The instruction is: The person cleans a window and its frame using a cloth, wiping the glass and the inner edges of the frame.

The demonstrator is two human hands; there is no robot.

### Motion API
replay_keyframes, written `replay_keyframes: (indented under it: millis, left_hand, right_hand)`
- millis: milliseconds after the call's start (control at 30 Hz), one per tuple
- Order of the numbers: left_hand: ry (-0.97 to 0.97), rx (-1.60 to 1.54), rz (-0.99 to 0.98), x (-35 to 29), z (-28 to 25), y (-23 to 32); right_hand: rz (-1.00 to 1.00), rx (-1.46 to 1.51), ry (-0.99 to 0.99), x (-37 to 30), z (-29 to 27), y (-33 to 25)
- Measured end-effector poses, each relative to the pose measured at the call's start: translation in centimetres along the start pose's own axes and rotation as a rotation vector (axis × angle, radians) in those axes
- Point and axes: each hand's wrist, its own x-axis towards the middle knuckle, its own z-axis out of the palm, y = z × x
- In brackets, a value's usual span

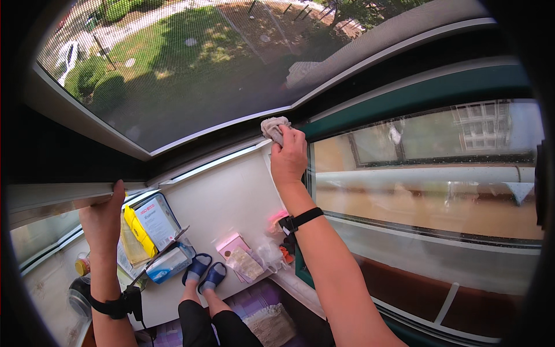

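Our right hand (289, 156) clenched round grey cloth (274, 128) at window frame (231, 124) corner; our left hand (104, 222) grips sash edge (58, 194).

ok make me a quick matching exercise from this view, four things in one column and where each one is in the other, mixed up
Things:
1. grey cloth
2. left hand
3. blue slippers
4. black wrist strap

Places:
A. on the person's feet, down on the white ledge
B. around the right forearm
C. gripping the edge of the window frame at the left
D. bunched in the right hand, against the window corner

Pairs: 1-D, 2-C, 3-A, 4-B
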Motion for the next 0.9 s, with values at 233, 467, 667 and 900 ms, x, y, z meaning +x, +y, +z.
replay_keyframes:
  millis: [233, 467, 667, 900]
  left_hand:
    - [-0.089, 0.052, -0.195, 0.2, -0.1, 0.4]
    - [-0.126, -0.071, -0.252, 0.3, -0.1, -0.5]
    - [-0.132, -0.071, -0.263, 0.4, 0.0, -1.4]
    - [-0.129, -0.111, -0.27, -0.1, -0.5, -1.2]
  right_hand:
    - [-0.493, -0.532, -0.035, 6.2, 4.0, 3.8]
    - [-0.298, -0.834, -0.21, 9.5, 6.4, 5.2]
    - [-0.013, -0.791, -0.467, 10.9, 8.3, 6.0]
    - [0.328, -0.347, -0.334, 10.9, 7.7, 3.7]
